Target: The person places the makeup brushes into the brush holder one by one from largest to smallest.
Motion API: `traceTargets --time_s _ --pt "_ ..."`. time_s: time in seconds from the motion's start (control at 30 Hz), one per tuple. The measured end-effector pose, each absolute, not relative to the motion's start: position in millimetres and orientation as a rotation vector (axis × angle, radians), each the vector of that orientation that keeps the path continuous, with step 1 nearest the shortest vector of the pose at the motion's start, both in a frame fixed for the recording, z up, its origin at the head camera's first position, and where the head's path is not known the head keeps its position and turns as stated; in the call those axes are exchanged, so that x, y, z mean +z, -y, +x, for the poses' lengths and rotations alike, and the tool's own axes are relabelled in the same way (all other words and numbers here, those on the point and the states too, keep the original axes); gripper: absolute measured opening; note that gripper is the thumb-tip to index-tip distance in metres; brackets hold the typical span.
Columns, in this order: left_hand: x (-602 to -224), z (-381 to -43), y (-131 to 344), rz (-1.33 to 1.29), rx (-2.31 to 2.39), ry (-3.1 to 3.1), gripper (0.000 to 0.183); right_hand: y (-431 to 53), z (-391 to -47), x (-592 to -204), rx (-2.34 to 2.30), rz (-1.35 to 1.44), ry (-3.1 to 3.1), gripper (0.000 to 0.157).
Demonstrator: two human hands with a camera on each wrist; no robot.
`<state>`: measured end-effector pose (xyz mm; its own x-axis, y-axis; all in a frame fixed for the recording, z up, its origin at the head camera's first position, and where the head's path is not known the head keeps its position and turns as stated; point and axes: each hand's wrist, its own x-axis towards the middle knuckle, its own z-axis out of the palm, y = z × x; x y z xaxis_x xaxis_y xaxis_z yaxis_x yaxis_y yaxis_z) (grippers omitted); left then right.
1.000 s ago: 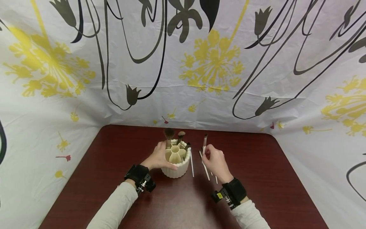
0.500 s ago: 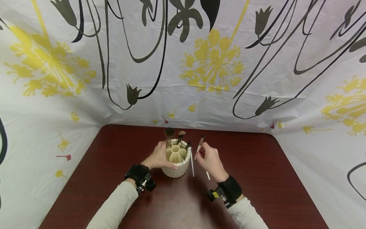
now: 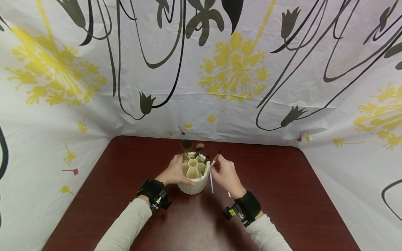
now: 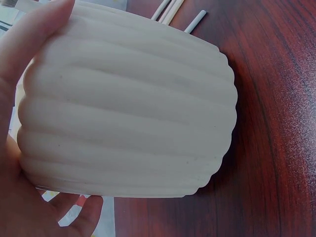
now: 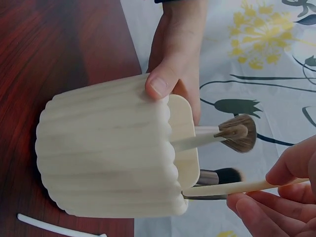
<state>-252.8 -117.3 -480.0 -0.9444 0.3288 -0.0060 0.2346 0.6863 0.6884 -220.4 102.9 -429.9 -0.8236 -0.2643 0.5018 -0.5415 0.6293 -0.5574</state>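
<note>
A cream, ribbed makeup brush holder (image 3: 192, 188) with petal-shaped compartments stands upright on the table. My left hand (image 3: 172, 173) grips its left side, thumb along the front near the rim. My right hand (image 3: 228, 177) pinches a thin makeup brush (image 3: 215, 160) just right of the holder, dark bristles up and tilted. In the right wrist view, the pale handle (image 5: 232, 188) of that brush meets the holder's rim; whether its tip is inside I cannot tell. A large fluffy brush (image 3: 186, 145) and a smaller rounded brush (image 3: 199, 147) stand among others in the holder.
A white-handled brush (image 3: 211, 184) lies on the dark red table (image 3: 141, 157) beside the holder. Another handle (image 3: 229, 194) shows partly from under my right hand. A patterned white cloth (image 3: 235, 115) hangs behind and around the table.
My right hand has carried the thin makeup brush leftward from the loose brushes to the holder's rim, and the brush leans more. The left hand and the holder have stayed in place.
</note>
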Motion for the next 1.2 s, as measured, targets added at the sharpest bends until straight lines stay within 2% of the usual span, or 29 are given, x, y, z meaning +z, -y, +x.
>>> traceTargets --time_s 1.2 --pt "-484.8 -254.9 117.3 0.457 1.114 -2.801 0.125 -91.9 -221.7 -447.9 1.014 0.621 2.613 0.009"
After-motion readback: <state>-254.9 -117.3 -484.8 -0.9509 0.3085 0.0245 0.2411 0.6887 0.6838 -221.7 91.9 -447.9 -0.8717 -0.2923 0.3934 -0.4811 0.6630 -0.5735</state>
